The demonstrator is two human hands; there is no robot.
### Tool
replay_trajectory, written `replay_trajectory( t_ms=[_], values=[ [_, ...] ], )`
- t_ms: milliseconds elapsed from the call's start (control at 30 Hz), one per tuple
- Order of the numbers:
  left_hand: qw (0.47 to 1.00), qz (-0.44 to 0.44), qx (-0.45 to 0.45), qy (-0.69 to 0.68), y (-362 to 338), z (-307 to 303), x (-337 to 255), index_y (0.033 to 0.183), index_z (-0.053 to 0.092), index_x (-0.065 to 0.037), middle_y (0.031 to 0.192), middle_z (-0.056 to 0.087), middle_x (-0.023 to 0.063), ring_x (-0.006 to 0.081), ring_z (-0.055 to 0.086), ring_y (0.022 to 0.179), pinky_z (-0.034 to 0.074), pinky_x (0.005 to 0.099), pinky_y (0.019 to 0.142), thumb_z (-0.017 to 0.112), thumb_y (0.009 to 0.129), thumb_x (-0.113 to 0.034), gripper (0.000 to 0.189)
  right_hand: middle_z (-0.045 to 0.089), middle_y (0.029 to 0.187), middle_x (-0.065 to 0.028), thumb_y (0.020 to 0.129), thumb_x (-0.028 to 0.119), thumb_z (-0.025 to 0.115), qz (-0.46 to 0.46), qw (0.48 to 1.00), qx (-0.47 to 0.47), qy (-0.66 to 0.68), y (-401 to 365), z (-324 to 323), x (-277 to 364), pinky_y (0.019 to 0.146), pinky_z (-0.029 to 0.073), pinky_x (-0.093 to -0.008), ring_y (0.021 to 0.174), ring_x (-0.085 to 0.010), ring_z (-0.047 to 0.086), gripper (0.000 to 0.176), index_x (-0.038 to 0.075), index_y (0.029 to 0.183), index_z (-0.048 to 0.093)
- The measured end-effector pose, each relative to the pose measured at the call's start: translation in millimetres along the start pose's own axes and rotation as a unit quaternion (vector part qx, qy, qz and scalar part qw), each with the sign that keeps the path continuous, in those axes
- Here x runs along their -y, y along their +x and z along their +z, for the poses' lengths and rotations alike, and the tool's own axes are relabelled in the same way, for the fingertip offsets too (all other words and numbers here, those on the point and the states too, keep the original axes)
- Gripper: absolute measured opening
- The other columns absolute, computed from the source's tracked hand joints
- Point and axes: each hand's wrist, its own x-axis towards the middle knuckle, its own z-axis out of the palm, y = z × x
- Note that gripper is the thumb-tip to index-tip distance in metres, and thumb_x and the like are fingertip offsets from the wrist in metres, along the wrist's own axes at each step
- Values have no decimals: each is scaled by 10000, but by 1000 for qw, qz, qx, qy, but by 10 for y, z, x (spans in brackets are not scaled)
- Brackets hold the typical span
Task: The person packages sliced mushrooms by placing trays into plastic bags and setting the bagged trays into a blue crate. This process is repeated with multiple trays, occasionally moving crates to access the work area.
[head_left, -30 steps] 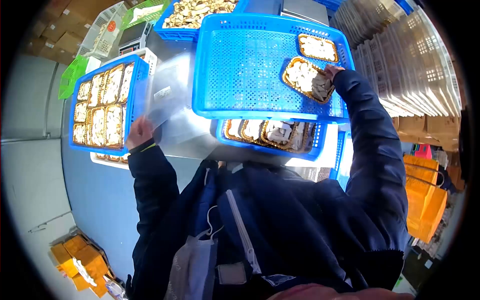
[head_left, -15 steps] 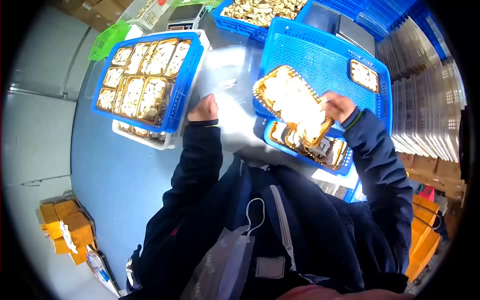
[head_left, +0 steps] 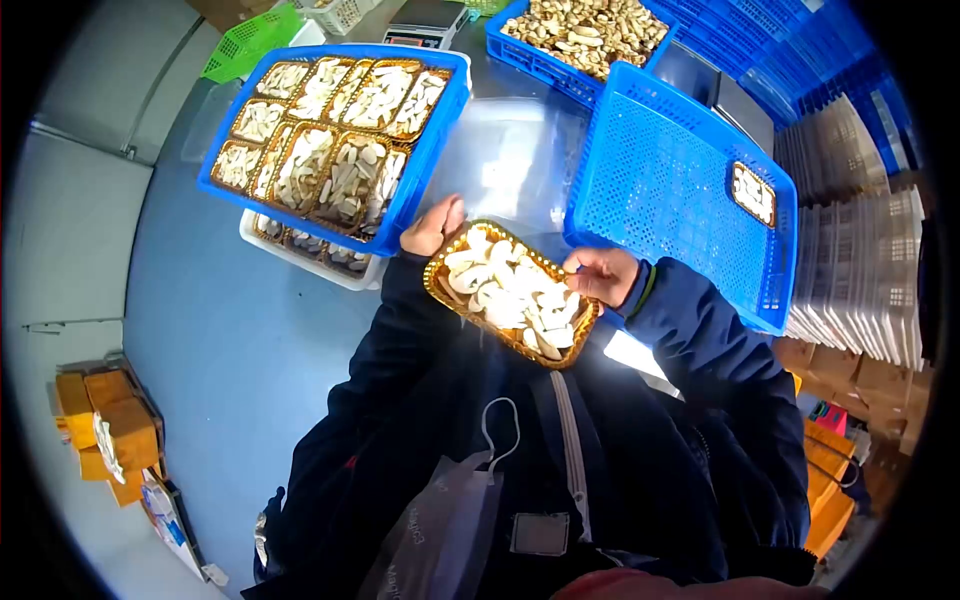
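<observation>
A gold-rimmed tray of sliced mushrooms point(head_left: 512, 290) is held in front of my body, slightly tilted. My right hand point(head_left: 605, 275) pinches its upper right rim between thumb and fingers. At the tray's upper left corner, my left hand point(head_left: 432, 228) is curled against the rim, its fingertips partly hidden. Right of my hands lies a large blue perforated crate point(head_left: 670, 165) with one small filled tray point(head_left: 753, 195) at its far right side. To the left, another blue crate point(head_left: 425, 180) holds several filled gold trays.
Under the left crate sits a white crate point(head_left: 375, 275) with more trays. Behind are a digital scale point(head_left: 425, 25) and a blue crate of loose mushrooms point(head_left: 585, 35). Clear plastic point(head_left: 505, 165) lies between the crates. Stacked translucent trays point(head_left: 855, 275) stand at right; cardboard boxes point(head_left: 110, 420) sit lower left.
My right hand has brought the mushroom tray left and toward my body. The tray now meets my left hand. The lower crate of trays at the right no longer shows, and the view has shifted.
</observation>
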Motion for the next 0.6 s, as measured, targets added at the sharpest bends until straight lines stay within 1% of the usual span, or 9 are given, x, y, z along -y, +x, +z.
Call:
replay_trajectory(
  t_ms=[33,133,233,267,300,400,433,467,600],
  values=[
    [999,32,-6,-9,-13,57,135,946,641,-95,693,632,119,251,633,621,497,330,564,647,795,-187,177,609,721,-51,895,153,506,12,999,-9,37,20,64,-17,446,396,-195,508,-67,506,167,9,974,538],
    [996,-20,17,-83,-8,85,93,972,639,-90,719,641,119,231,645,649,503,316,582,648,792,-179,201,616,776,-25,886,143,525,50,998,-5,49,20,103,-39,497,410,-187,586,-61,541,144,34,979,541],
    [987,17,97,-127,-3,56,289,1107,569,-80,855,641,137,219,646,784,504,296,678,655,771,-124,350,599,742,-33,882,111,524,34,997,-59,46,-3,140,15,509,416,-198,598,-67,533,121,22,963,541],
    [983,29,106,-146,-5,-21,147,1136,549,-77,889,638,143,222,643,817,503,296,702,659,763,-114,390,594,728,-41,879,93,526,25,996,-77,43,-14,133,14,518,421,-201,608,-70,532,113,15,959,540],
    [982,33,112,-151,-14,-114,-21,1165,529,-75,923,634,149,225,639,850,502,296,725,664,756,-104,431,569,716,-22,866,78,545,-47,990,-130,-18,25,74,-291,561,417,-208,636,-76,518,86,19,928,537],
    [990,13,131,-60,-31,-219,-308,1203,498,-33,1075,597,110,181,598,939,463,272,827,649,740,9,489,554,711,-6,865,85,552,-1,982,-186,-13,-44,9,-337,581,413,-214,641,-76,507,79,26,915,535],
    [989,24,95,-108,-75,-95,-166,1201,505,-60,1011,621,134,215,622,893,482,273,780,644,732,25,497,560,708,-3,864,104,560,-27,981,-190,37,-54,8,-433,589,422,-221,642,-74,512,88,35,913,538],
    [996,78,35,-40,-20,-92,-259,1175,530,-112,850,628,170,266,639,801,503,325,686,595,777,-40,410,561,701,-4,864,111,560,-18,978,-208,15,-87,4,-440,591,424,-224,636,-75,512,92,36,912,538],
    [991,71,112,28,-33,-166,-512,1210,498,-76,881,633,180,270,642,791,505,307,680,486,840,-23,374,563,639,-24,866,159,555,-5,960,-278,-23,-169,53,-382,550,410,-246,572,-90,507,132,40,913,522]
  ],
)
